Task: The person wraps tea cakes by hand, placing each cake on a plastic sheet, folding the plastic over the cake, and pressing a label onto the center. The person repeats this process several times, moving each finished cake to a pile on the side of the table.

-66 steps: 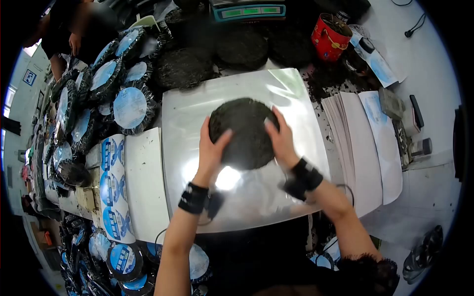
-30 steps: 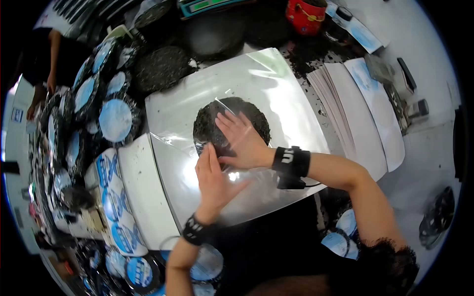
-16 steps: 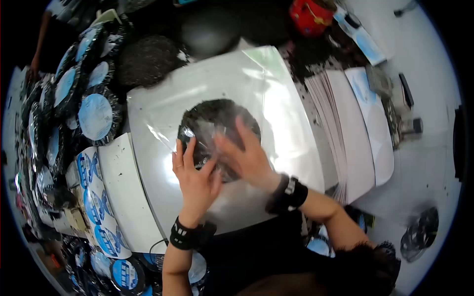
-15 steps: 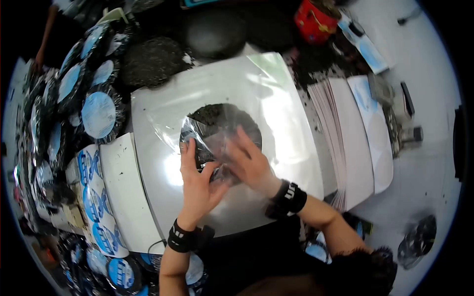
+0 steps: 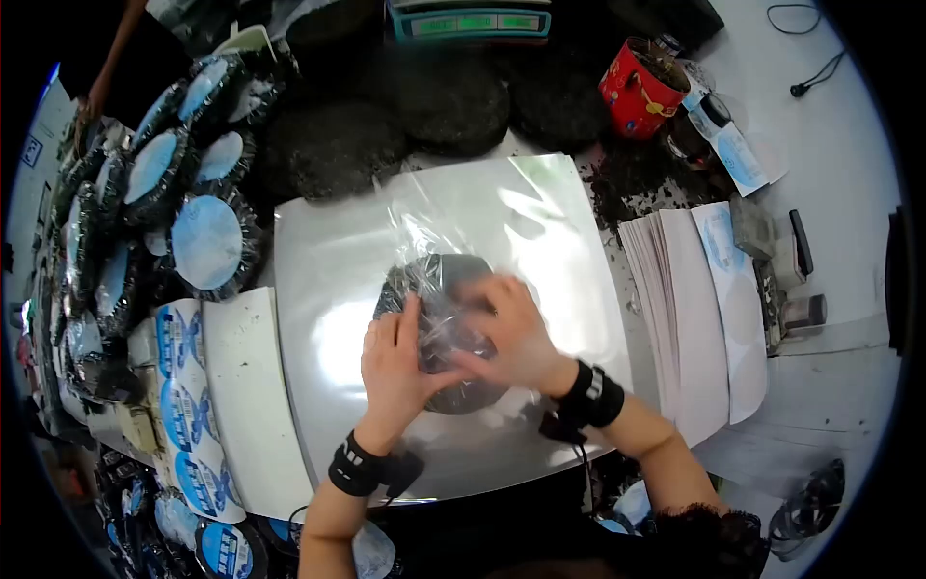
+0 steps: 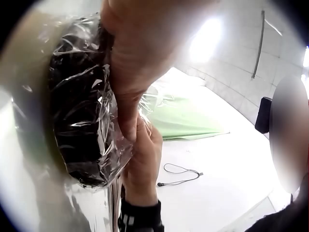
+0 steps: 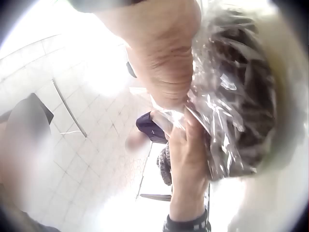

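Note:
A dark round pressed cake [image 5: 458, 398] lies on a stack of large clear plastic sheets [image 5: 328, 241]. Creased clear film [image 5: 420, 236] is drawn over its top and sticks up at the far side. My left hand [image 5: 391, 372] rests on the cake's left part, fingers straight and thumb stretched to the right. On the other side, my right hand [image 5: 526, 338] is blurred, with bent fingers pinching the gathered film. In the left wrist view, film wraps tightly around the cake's edge [image 6: 79, 121]. The right wrist view shows crinkled film [image 7: 222, 121] under both hands.
Several bare dark cakes [image 5: 338, 150] stand behind the sheets, near a scale [image 5: 473, 24] and a red bucket [image 5: 644, 87]. Film-wrapped cakes with blue labels [image 5: 207, 241] pile up on the left. Paper stacks [image 5: 690, 318] lie on the right, a label strip [image 5: 188, 415] on the left.
The cake, first held bare between both hands, now lies under film. The hands have folded film over it and gathered it. The head view has shifted.

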The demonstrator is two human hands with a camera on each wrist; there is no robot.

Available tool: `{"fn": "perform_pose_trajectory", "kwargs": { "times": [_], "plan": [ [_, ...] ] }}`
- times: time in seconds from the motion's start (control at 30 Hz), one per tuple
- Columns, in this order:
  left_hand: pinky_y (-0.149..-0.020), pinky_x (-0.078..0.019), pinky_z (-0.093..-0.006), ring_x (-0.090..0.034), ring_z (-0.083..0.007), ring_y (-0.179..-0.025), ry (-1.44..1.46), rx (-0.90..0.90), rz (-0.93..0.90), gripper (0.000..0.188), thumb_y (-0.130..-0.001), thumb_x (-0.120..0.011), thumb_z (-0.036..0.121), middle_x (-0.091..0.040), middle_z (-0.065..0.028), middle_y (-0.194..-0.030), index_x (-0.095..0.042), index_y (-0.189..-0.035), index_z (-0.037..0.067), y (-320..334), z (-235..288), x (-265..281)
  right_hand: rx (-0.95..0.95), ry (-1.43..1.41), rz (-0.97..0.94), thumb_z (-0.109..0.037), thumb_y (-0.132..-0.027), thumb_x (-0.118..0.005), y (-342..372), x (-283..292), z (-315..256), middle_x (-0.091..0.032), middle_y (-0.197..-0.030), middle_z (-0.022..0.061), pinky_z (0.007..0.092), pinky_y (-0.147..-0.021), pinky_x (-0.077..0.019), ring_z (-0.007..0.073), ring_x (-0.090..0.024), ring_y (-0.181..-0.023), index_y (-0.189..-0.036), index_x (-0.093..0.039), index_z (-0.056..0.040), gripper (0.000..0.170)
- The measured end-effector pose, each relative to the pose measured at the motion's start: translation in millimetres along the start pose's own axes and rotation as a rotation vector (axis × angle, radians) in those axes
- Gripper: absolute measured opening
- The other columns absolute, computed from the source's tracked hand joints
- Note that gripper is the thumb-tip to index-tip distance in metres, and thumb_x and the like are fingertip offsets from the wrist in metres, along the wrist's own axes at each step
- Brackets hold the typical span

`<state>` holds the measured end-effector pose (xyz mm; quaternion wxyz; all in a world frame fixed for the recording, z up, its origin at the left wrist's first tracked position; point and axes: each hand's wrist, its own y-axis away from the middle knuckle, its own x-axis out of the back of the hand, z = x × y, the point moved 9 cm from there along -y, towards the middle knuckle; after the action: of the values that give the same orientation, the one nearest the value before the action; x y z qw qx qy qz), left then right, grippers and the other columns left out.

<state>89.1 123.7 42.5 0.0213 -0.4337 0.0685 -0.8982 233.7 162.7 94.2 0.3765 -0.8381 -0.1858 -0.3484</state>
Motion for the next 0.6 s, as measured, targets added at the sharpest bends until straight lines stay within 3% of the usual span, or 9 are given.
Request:
{"fn": "perform_pose_trajectory", "kwargs": {
  "times": [0.07,0.23,0.27,0.33,0.43,0.47,0.5,0.57,0.6],
  "plan": [
    [-0.102,-0.0459,-0.0463,-0.056,-0.0356,-0.122,-0.158,-0.005,-0.161,0.110,-0.048,-0.089,0.069,-0.060,-0.0160,-0.134,-0.061,-0.133,0.004,0.9,-3.2,-6.9,-0.025,-0.135,-0.063,-0.039,-0.072,-0.088,-4.3,-23.1,10.8,-0.063,-0.111,0.0171,0.0457,-0.094,-0.0490,0.0390,-0.061,-0.102,-0.092,-0.068,-0.0082,0.042],
    [-0.102,-0.0435,-0.0502,-0.056,-0.0351,-0.116,0.076,-0.330,0.051,0.089,-0.051,-0.092,0.060,-0.060,-0.0128,-0.115,-0.066,-0.117,0.006,-5.6,14.4,5.7,-0.021,-0.276,0.013,-0.048,-0.074,-0.088,28.2,-42.4,37.2,-0.060,-0.126,0.0201,0.0483,-0.099,-0.0496,0.0432,-0.060,-0.115,-0.126,-0.062,-0.0037,0.073],
    [-0.107,-0.0413,-0.0511,-0.055,-0.0362,-0.119,0.054,-0.335,0.027,0.090,-0.052,-0.094,0.057,-0.059,-0.0144,-0.120,-0.064,-0.120,0.006,5.2,1.2,-9.3,-0.363,-0.535,0.077,-0.050,-0.073,-0.087,30.7,-40.6,55.8,-0.063,-0.117,0.0213,0.0486,-0.099,-0.0493,0.0450,-0.060,-0.112,-0.125,-0.061,-0.0032,0.075],
    [-0.115,-0.0367,-0.0533,-0.057,-0.0366,-0.120,0.040,-0.342,0.026,0.081,-0.059,-0.096,0.045,-0.060,-0.0157,-0.123,-0.062,-0.121,0.006,5.5,2.3,-8.7,-0.082,-0.387,0.114,-0.047,-0.078,-0.085,-4.9,-25.5,28.1,-0.063,-0.103,0.0164,0.0440,-0.090,-0.0510,0.0353,-0.062,-0.100,-0.111,-0.060,-0.0024,0.061],
    [-0.101,-0.0466,-0.0465,-0.061,-0.0365,-0.107,0.334,-0.243,0.261,0.073,-0.051,-0.098,0.043,-0.063,-0.0093,-0.111,-0.066,-0.106,0.007,-7.7,18.2,40.7,0.140,-0.385,-0.103,-0.042,-0.084,-0.080,14.1,-42.2,24.6,-0.064,-0.103,0.0154,0.0436,-0.093,-0.0511,0.0325,-0.063,-0.101,-0.118,-0.058,-0.0006,0.058],
    [-0.105,-0.0451,-0.0478,-0.060,-0.0367,-0.108,0.335,-0.180,0.257,0.067,-0.058,-0.095,0.039,-0.064,-0.0097,-0.110,-0.067,-0.108,0.006,-11.0,23.1,34.7,0.153,-0.402,-0.114,-0.040,-0.086,-0.079,25.0,-43.4,24.3,-0.064,-0.104,0.0155,0.0440,-0.095,-0.0511,0.0327,-0.063,-0.102,-0.121,-0.058,-0.0001,0.057],
    [-0.109,-0.0436,-0.0491,-0.060,-0.0369,-0.110,0.335,-0.118,0.252,0.060,-0.064,-0.093,0.035,-0.065,-0.0102,-0.110,-0.068,-0.110,0.005,-13.7,27.8,28.4,-0.141,-0.526,0.001,-0.037,-0.088,-0.076,29.6,-37.0,41.3,-0.064,-0.104,0.0165,0.0451,-0.096,-0.0506,0.0346,-0.063,-0.103,-0.121,-0.058,0.0002,0.053],
    [-0.113,-0.0414,-0.0499,-0.058,-0.0373,-0.115,-0.103,-0.331,0.026,0.060,-0.072,-0.089,0.032,-0.065,-0.0123,-0.112,-0.066,-0.119,0.002,-6.8,25.5,-17.8,-0.685,-0.757,0.235,-0.030,-0.092,-0.072,40.0,-39.7,66.1,-0.063,-0.104,0.0185,0.0472,-0.099,-0.0497,0.0383,-0.062,-0.104,-0.122,-0.058,0.0007,0.045],
    [-0.113,-0.0398,-0.0514,-0.056,-0.0383,-0.118,-0.159,-0.348,0.017,0.048,-0.083,-0.080,0.020,-0.065,-0.0134,-0.112,-0.063,-0.123,0.000,-5.0,31.8,-20.5,-0.495,-0.579,0.376,-0.021,-0.097,-0.062,35.1,-30.1,47.3,-0.063,-0.112,0.0236,0.0476,-0.103,-0.0478,0.0416,-0.061,-0.113,-0.124,-0.059,0.0026,0.036]
  ]
}}
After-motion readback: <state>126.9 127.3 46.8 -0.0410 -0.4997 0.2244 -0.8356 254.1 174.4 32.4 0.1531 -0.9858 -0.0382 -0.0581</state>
